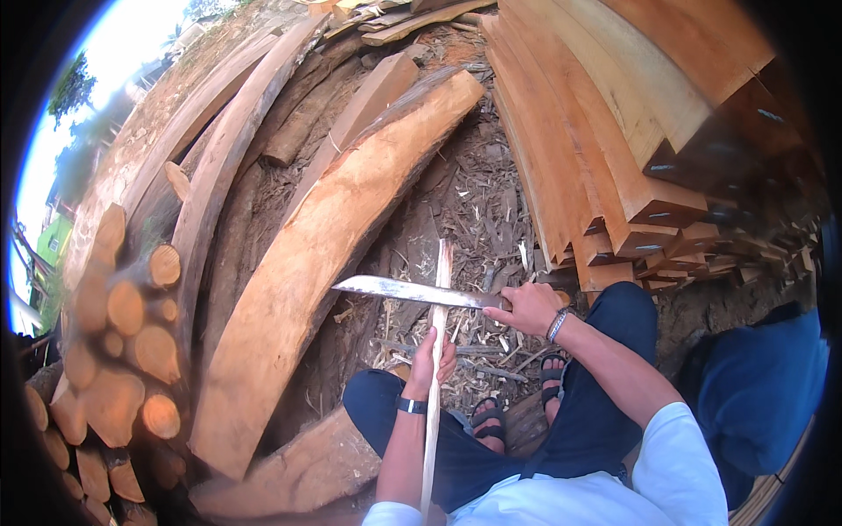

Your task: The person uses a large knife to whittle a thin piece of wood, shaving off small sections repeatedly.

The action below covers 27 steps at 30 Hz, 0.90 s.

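Note:
My left hand [430, 359] grips a long pale wooden stick [438, 280] that runs from near my chest out over the ground between my knees. My right hand [529, 307] is closed on the handle of a long machete [403, 290]. Its blade points left and lies across the stick just beyond my left hand, touching it. I am seated, with dark trousers and sandalled feet [488, 422] below the hands.
A wide curved plank [324, 245] and more slabs lie ahead on the left. Stacked sawn boards [614, 149] rise at the right. Cut log ends [132, 342] pile up at the far left. Wood chips [474, 219] cover the ground. A blue object [754, 386] sits at my right.

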Each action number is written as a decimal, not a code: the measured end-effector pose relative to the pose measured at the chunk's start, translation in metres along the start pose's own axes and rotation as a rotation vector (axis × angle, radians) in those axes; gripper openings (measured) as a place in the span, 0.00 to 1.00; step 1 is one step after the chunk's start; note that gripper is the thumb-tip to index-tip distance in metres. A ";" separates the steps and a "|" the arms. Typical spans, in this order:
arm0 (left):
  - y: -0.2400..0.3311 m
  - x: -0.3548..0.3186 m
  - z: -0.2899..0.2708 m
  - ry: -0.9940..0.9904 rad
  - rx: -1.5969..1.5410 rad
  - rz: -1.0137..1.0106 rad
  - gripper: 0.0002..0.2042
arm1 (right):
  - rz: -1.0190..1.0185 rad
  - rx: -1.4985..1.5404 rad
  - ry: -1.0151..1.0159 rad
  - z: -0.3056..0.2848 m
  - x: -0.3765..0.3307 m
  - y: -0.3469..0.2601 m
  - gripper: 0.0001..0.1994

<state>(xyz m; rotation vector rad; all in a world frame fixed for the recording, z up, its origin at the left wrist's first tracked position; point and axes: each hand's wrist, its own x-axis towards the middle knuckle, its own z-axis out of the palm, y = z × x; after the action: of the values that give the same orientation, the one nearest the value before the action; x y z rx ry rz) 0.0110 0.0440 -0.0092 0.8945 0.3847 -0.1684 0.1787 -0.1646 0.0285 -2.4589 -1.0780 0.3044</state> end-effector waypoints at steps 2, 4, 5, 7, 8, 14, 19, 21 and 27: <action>0.000 0.000 0.002 -0.014 -0.002 -0.003 0.20 | -0.018 -0.029 0.000 -0.002 -0.002 0.002 0.35; -0.001 0.001 0.000 -0.036 -0.006 -0.004 0.20 | 0.000 -0.043 0.026 -0.004 0.000 0.003 0.35; -0.002 0.001 -0.001 -0.028 -0.007 -0.008 0.21 | 0.022 -0.026 0.035 -0.002 0.003 0.005 0.35; -0.002 0.003 0.000 -0.018 -0.010 -0.018 0.21 | 0.069 0.005 0.054 0.002 0.007 0.007 0.35; -0.003 0.003 -0.001 -0.021 -0.019 -0.015 0.21 | 0.045 -0.013 0.032 0.004 0.005 0.008 0.35; -0.001 0.000 -0.001 -0.016 0.004 -0.012 0.21 | 0.017 -0.051 0.029 -0.001 0.003 0.006 0.35; -0.001 0.001 -0.001 -0.019 0.001 -0.005 0.20 | 0.020 -0.037 -0.001 0.000 0.002 0.007 0.36; 0.001 0.000 0.001 -0.002 0.003 -0.009 0.20 | -0.029 -0.093 -0.033 -0.007 -0.001 0.004 0.36; -0.004 0.000 0.002 -0.003 0.028 -0.003 0.21 | 0.048 0.007 0.110 0.005 0.005 0.010 0.34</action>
<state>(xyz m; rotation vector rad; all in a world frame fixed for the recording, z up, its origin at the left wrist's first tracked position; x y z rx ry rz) 0.0101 0.0400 -0.0108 0.9211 0.3821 -0.1785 0.1870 -0.1659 0.0195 -2.4670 -0.9712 0.1852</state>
